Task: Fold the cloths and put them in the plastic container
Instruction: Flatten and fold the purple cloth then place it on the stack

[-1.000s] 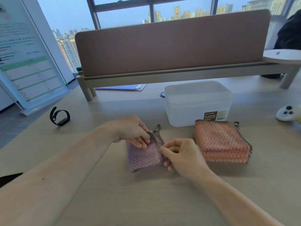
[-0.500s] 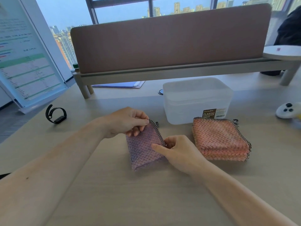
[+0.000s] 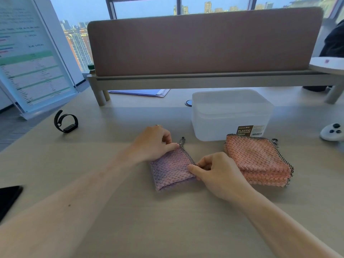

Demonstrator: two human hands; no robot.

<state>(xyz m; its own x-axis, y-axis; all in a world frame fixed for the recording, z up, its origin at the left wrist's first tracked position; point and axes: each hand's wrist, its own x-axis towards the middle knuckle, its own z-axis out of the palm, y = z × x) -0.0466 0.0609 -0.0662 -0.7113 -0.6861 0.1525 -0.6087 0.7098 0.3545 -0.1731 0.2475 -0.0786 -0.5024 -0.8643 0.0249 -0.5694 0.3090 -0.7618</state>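
Note:
A folded purple cloth (image 3: 171, 167) with a black checked edge lies on the wooden table in front of me. My left hand (image 3: 152, 144) pinches its far corner, beside the hanging loop. My right hand (image 3: 214, 172) pinches its right edge at the near corner. To the right lies a stack of folded pink cloths (image 3: 255, 159). Just behind that stack stands the translucent plastic container (image 3: 230, 112), open at the top, with a brown label on its front wall.
A black wristband (image 3: 65, 121) lies at the left. A white controller (image 3: 332, 132) sits at the right edge. A padded desk divider on a raised shelf (image 3: 204, 79) crosses the back. A dark phone (image 3: 8, 199) lies at the near left edge.
The top layer of the purple cloth has been laid down flat over the rest. Both hands have stayed at its right edge and shifted slightly with it.

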